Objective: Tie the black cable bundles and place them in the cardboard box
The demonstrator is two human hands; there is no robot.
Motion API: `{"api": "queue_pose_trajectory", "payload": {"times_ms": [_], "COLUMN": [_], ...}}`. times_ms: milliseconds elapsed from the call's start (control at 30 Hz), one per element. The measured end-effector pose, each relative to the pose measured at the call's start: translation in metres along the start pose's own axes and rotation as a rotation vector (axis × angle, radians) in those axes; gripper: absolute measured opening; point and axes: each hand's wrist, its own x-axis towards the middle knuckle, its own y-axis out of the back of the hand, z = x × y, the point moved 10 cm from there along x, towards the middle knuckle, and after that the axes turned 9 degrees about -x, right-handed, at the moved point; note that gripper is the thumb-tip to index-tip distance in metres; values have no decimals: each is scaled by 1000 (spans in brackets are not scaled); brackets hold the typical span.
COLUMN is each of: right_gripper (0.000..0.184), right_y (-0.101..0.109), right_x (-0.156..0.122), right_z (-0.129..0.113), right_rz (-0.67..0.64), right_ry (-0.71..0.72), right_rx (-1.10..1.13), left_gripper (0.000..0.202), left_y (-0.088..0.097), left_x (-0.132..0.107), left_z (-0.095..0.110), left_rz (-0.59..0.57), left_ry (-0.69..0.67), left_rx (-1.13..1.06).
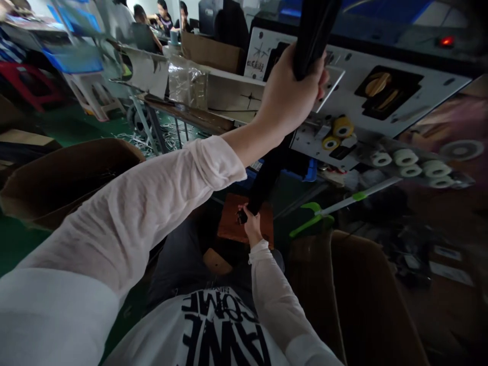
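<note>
Black rod ran diagonally between both hands, its upper end passing out past the top edge of the view. Left of it stood one cardboard box. Fingers of the left hand and right hand were clamped on the rod. Right of it, one white panel carried two yellow rollers and five white rollers, above a second cardboard box.

A black strip is gripped by the fingers of the left hand and by the right hand. Just beyond the left fingers, yellow rollers and cream rollers are set on a white panel. Below the right fingers, a reddish-brown board is seen, and a white shirt is printed with black lettering.
</note>
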Motion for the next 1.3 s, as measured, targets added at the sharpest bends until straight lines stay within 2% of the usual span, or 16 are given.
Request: {"api": "queue_pose_trajectory", "payload": {"times_ms": [133, 233, 333, 467, 600, 667, 733, 833, 900, 1033, 1100, 1200, 1300], "right_gripper": [44, 42, 43, 42, 33, 28, 25, 29, 35, 41, 45, 43, 39], "right_y": [16, 32, 44, 52, 62, 69, 78, 89, 92, 93, 93, 86, 79], "right_x": [3, 4, 6, 13, 20, 23, 26, 30, 33, 35, 32, 29, 26], "right_z": [2, 1, 7, 26, 38, 39, 38, 40, 47, 59, 59, 50, 29], "right_rz": [1, 31, 63, 82, 115, 128, 161, 210, 221, 242, 251, 201, 90], "right_ry": [5, 24, 34, 14, 0, 5, 28, 67, 75, 74, 74, 88, 103], "right_rx": [60, -72, -158, -203, -217, -221, -228, -259, -293, -371, -417, -501, -603], "left_gripper": [23, 13, 12, 18, 9, 8, 8, 8, 6, 15, 15, 12, 9], "left_y": [7, 10, 22, 57, 95, 111, 120, 131, 144, 179, 194, 212, 237], "left_x": [-4, -11, -25, -50, -65, -68, -71, -83, -94, -118, -127, -139, -158], "left_z": [-3, 7, 11, -13, -39, -37, -29, -19, -22, -46, -51, -51, -46], "left_rz": [-21, -89, -82, 67, 183, 209, 189, 178, 239, 437, 489, 531, 622], "left_ry": [-3, -73, -71, 59, 126, 84, 27, -29, -25, 61, 68, 60, 85], "left_rx": [-46, -10, -9, -63, -12, -44, -116, -172, -176, -182, -180, -202, -222]}}
